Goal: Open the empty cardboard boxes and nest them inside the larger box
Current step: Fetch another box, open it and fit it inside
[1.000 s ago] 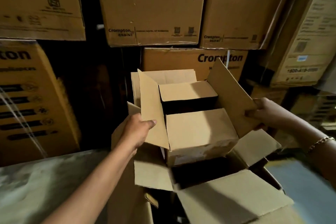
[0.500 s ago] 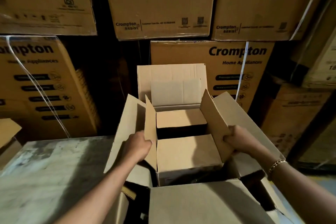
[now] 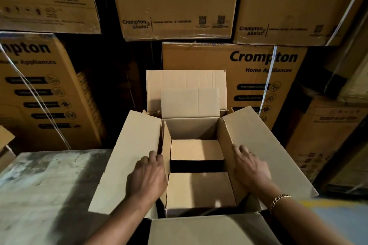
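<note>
Rising printed cartons (image 3: 175, 2) back the larger box (image 3: 123, 155) and stained surface (image 3: 49, 195).

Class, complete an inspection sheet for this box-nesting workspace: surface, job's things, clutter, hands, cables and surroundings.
Surface: grey mottled tabletop on the left, stained.
Job's things: small brown cardboard box sits opened inside the larger brown cardboard box. Flaps are up, with a dark gap between its bottom flaps.
Clutter: brown cardboard corner at the left edge.
Hands: left hand curls its fingers over the small box's left flap. Right hand lies flat against the right flap, with a gold chain bracelet on that wrist.
Cables: nothing seen; a white strap binds a carton.
Surroundings: stacked printed brown cartons behind.
</note>
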### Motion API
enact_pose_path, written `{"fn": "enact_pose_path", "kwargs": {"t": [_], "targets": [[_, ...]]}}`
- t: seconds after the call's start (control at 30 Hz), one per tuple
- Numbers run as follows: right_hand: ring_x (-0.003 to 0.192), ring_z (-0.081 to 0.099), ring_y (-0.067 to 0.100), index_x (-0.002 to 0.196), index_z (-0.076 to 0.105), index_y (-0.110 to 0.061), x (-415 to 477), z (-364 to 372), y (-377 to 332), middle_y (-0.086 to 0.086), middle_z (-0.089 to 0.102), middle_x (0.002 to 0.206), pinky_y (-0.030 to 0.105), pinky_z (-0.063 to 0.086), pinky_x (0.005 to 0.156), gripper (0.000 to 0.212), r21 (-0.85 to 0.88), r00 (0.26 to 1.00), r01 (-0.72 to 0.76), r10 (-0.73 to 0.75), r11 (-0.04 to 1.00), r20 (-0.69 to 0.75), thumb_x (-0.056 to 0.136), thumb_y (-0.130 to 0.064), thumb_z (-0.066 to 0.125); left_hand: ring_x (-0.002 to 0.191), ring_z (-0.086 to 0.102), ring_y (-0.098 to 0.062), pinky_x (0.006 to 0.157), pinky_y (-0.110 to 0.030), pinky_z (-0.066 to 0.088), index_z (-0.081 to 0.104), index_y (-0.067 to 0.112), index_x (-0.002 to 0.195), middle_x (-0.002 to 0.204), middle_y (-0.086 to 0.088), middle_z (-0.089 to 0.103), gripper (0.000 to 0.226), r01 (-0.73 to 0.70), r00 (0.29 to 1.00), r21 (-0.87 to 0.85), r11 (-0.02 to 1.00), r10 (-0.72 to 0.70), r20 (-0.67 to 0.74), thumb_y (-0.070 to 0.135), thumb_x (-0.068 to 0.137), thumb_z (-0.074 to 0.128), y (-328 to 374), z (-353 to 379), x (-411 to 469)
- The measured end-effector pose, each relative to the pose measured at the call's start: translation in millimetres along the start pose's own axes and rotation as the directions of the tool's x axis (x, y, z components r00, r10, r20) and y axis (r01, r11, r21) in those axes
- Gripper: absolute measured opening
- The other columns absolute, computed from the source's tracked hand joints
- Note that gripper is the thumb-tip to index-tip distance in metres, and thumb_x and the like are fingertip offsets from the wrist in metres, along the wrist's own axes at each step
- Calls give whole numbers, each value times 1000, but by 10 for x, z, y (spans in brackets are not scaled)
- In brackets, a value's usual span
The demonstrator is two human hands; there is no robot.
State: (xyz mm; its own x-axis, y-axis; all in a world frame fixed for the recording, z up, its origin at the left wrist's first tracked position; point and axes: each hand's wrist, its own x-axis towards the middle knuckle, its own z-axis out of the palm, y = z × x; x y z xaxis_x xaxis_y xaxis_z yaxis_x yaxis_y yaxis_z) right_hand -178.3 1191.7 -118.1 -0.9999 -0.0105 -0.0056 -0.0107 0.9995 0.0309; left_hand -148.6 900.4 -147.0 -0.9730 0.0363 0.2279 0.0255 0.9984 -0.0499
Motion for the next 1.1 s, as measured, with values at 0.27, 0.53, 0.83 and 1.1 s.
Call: {"fn": "enact_pose_path", "kwargs": {"t": [0.27, 0.53, 0.83, 1.1], "targets": [[146, 21, 39, 143, 48, -12, 73, 206, -429, 18, 39, 151, 52, 10, 121, 48, -454, 898, 428, -423, 781, 120, 98, -26, 43, 102, 54, -28, 78, -44, 43, 60, 9, 133, 122, -8, 61, 73, -64, 993, 60, 996, 69, -91, 40, 69, 73, -124, 186, -8], [132, 50, 25, 137, 54, -20, 401, 432, -469, 9, 59, 138, 47, 19, 116, 59, -235, 896, 357, -261, 904, 360, 97, -58, 31, 106, 55, -25, 82, -44, 45, 61, 16, 128, 123, -1, 62, 66, -7, 997, -46, 999, 4, -81, 52, 72, 60, -138, 191, -8], [131, 50, 25, 137, 51, -24, 333, 284, -402, 3, 55, 142, 43, 31, 106, 59, -55, 908, 303, -271, 951, 319, 97, -63, 32, 110, 53, -21, 84, -43, 43, 58, 23, 132, 126, 5, 60, 60, 34, 998, -107, 994, -39, -53, 53, 80, 51, -142, 155, 14], [127, 52, 31, 133, 57, -20, 323, 315, -473, 11, 57, 138, 48, 33, 108, 65, 86, 915, 212, -228, 974, 331, 98, -66, 28, 116, 50, -23, 87, -43, 42, 53, 19, 137, 134, 3, 56, 64, 4, 1000, -47, 999, -3, 24, 54, 84, 43, -124, 41, -41]]}}
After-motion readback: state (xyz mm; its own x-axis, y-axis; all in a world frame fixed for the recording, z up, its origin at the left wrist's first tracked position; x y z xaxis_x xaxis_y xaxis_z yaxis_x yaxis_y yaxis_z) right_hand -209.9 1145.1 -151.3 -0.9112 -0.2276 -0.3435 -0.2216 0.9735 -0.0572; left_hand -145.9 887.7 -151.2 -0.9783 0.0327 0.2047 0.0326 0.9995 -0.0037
